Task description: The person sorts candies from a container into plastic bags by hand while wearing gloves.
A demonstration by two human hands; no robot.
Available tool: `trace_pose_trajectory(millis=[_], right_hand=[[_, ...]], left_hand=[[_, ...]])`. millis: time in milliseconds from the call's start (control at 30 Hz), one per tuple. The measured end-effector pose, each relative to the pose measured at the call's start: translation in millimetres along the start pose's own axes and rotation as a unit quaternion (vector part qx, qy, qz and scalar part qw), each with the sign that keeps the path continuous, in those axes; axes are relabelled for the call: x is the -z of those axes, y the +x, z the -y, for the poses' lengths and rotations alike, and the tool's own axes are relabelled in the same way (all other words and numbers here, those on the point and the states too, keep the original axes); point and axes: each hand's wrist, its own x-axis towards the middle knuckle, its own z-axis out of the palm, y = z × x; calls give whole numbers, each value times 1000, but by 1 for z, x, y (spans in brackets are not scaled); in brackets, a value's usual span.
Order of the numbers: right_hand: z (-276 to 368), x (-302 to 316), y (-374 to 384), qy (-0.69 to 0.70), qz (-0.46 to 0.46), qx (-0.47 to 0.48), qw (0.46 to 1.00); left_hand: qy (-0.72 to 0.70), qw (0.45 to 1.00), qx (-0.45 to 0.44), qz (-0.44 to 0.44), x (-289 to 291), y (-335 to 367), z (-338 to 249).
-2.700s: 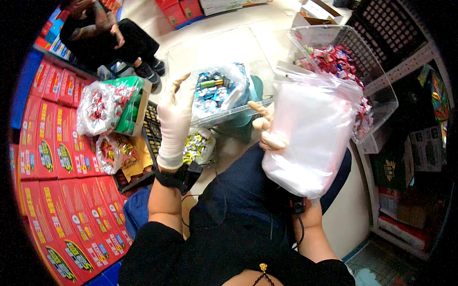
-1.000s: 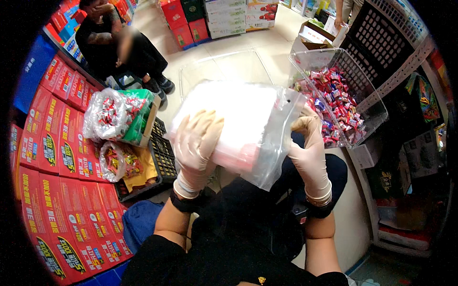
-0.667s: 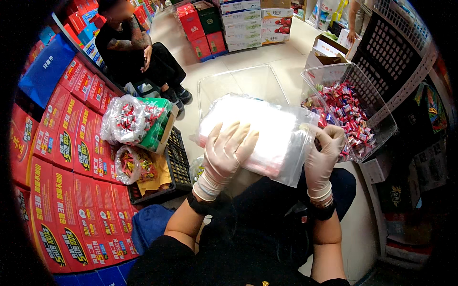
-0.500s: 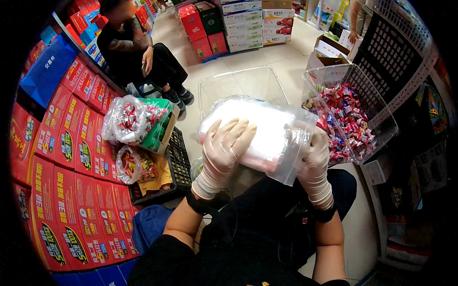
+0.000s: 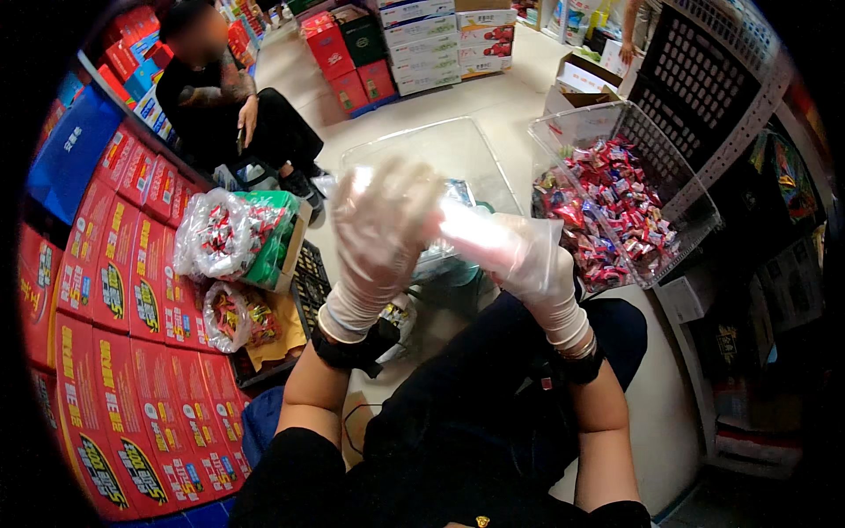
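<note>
Both my hands wear thin white gloves and are raised in front of my lap. My right hand is closed around the end of a clear plastic bag, which is tilted, shiny with glare and pinkish inside. At the bag's other end is my left hand, its fingers smeared by motion, so whether they grip it does not show. Beneath the hands stands a clear plastic bin with some plastic-wrapped things in it, partly hidden by my hands and the bag.
On the right is a clear bin of wrapped candies. To the left, bags of candy rest on a green box and a black crate, beside stacked red boxes. A seated person is at far left; cartons stand behind.
The plastic bag has turned from lying broad and flat to narrow and tilted. My left hand has come off its top face and risen to the left. The view has shifted slightly.
</note>
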Motion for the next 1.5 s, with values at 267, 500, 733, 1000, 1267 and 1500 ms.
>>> trace_pose_trajectory(millis=[267, 500, 733, 1000, 1267, 1500], right_hand=[[5, 33, 14, 340, -55, -297, 891], [1, 46, 34, 312, -75, -336, 885], [7, 89, 55, 321, 22, -370, 872], [22, 135, 79, 224, -109, -242, 938], [-10, 224, 44, 91, -383, -112, 913], [-29, 243, 8, 219, -404, -225, 859]], left_hand=[[-633, 638, 426, 103, -30, -26, 42], [-751, 418, 507, 61, -68, -70, -14], [-821, 282, 495, 17, -97, -94, -19], [-832, 252, 494, 0, -101, -104, -36], [-780, 379, 492, -77, -83, -77, 24], [-710, 351, 602, 98, -126, -99, 134]])
